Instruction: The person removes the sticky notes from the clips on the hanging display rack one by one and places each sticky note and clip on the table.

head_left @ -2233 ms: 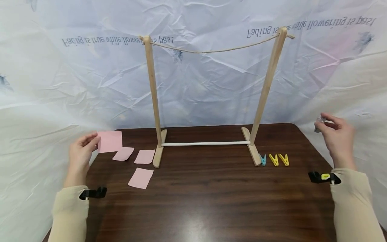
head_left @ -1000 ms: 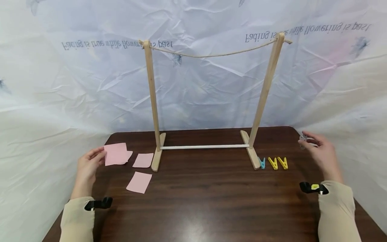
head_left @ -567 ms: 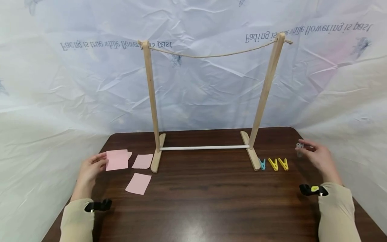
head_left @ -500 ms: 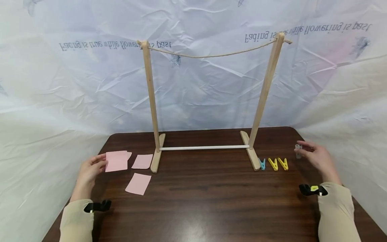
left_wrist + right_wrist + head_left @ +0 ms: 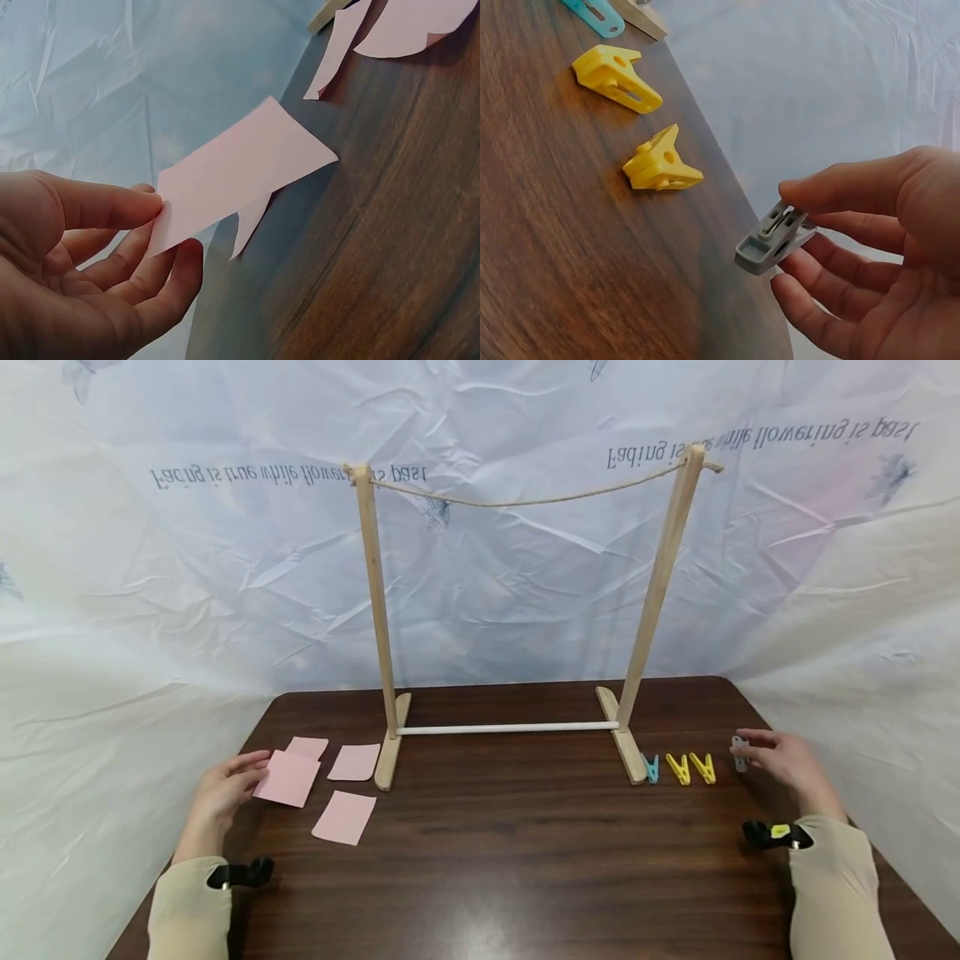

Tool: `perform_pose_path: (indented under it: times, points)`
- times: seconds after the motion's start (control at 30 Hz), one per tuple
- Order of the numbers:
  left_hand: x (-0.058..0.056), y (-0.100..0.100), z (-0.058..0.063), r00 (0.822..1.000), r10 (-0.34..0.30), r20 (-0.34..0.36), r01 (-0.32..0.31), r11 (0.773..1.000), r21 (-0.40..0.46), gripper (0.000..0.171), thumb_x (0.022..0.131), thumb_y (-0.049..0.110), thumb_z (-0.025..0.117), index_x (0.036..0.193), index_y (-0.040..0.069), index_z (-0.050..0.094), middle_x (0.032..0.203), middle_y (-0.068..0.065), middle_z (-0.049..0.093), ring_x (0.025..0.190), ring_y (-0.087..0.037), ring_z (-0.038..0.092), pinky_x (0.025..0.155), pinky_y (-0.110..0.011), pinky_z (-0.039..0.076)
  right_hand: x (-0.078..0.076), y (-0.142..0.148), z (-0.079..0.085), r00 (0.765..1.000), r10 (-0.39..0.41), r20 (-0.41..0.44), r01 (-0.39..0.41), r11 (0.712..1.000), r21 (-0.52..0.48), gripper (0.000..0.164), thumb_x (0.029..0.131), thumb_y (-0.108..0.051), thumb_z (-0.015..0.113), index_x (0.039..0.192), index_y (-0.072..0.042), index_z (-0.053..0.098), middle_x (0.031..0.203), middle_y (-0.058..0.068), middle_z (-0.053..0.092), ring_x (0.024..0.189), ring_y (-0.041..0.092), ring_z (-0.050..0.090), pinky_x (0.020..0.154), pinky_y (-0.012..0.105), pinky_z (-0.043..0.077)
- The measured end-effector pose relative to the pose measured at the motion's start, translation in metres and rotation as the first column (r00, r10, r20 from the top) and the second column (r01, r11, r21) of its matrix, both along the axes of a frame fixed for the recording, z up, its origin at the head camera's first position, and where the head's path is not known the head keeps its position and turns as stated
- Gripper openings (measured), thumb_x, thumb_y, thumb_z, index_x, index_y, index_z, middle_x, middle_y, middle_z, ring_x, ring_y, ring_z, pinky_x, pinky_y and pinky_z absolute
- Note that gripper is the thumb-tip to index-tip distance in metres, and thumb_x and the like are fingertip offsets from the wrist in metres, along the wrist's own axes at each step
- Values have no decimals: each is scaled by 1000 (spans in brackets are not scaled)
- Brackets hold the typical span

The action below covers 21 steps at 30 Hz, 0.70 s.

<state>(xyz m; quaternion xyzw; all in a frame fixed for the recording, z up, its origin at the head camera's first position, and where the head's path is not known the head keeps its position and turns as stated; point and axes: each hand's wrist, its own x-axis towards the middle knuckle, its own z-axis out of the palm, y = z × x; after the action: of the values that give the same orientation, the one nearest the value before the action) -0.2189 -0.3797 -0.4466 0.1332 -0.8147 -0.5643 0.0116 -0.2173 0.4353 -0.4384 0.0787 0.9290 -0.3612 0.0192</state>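
My left hand (image 5: 228, 789) pinches a pink paper square (image 5: 232, 161) by one edge, thumb on top and fingers beneath. Partly under it lies a second pink square (image 5: 309, 747). Two more pink squares, an upper one (image 5: 355, 762) and a lower one (image 5: 343, 817), lie to its right on the table. At the table's right side my right hand (image 5: 791, 768) holds a grey clothespin (image 5: 769, 238) between thumb and fingers. Beside it stand two yellow clothespins, a nearer (image 5: 662, 161) and a farther one (image 5: 616, 79), then a blue clothespin (image 5: 651, 768).
A wooden frame with a left post (image 5: 377, 602) and right post (image 5: 660, 602) stands at the back middle. A sagging cord (image 5: 510, 504) joins the tops, a white rod (image 5: 506, 727) the feet. A pale sheet (image 5: 510, 610) hangs behind the brown table (image 5: 510, 852).
Both hands have come down and inward to the table, the left with the pink square, the right with the grey clothespin. The square has lately turned and moved nearer, showing more of the one beneath.
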Motion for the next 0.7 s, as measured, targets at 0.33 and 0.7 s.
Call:
perform_pose_path:
  times: [0.33, 0.7]
  points:
    - [-2, -6, -9, 997, 78, 21, -78, 997, 15, 15, 100, 4, 60, 113, -3, 58, 94, 14, 60, 81, 4, 57, 69, -16, 52, 0, 4, -8, 999, 13, 47, -11, 999, -48, 63, 103, -29, 58, 142, 17, 40, 140, 44, 40, 105, 46, 64, 86, 55, 54]
    - [1, -6, -4, 996, -48, 73, 53, 996, -74, 29, 101, 1, 54, 123, -16, 61, 127, -28, 58, 105, -16, 61, 72, -16, 50, -7, 5, -16, 995, 25, 93, -20, 999, -50, 66, 102, -29, 60, 142, 18, 40, 140, 43, 42, 110, 47, 60, 84, 48, 57]
